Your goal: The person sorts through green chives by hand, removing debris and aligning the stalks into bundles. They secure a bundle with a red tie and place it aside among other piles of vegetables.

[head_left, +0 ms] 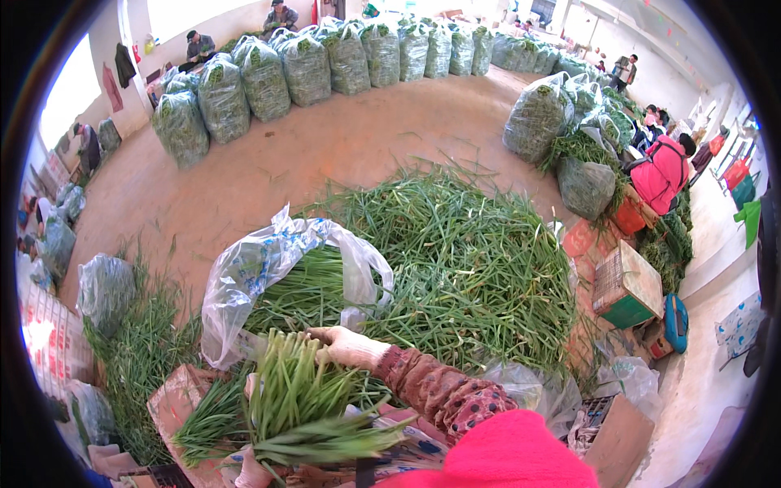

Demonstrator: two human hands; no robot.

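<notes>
1. We see the bundle of chive-like greens (pixel 286 382) near the lower edge of the view, in front of the wearer's body and just below the mouth of an open clear plastic bag (pixel 232 285).
2. Its long axis runs mostly up and down the view. The blunt, pale-green stalk ends point up and away from the body; at the lower end, blurred leaf tips fan out to the right.
3. We find the right hand (pixel 351 345), in a pale glove, at the upper right of the bundle. Its fingers point left, partly bent, with the tips by the stalk ends; we cannot tell how firmly they grip.
4. The left hand (pixel 252 472) shows only in part, low at the bundle's left side. Its fingers are mostly hidden, so we cannot tell how far they close.
5. Inside the bag we see more greens (pixel 305 289), their long axis slanting from lower left to upper right.
6. To the right of the bag, a broad pile of loose greens (pixel 488 285) lies on the reddish floor (pixel 325 150), leaves pointing every way.
7. At lower left, we see a reddish-brown carton (pixel 169 398).
</notes>
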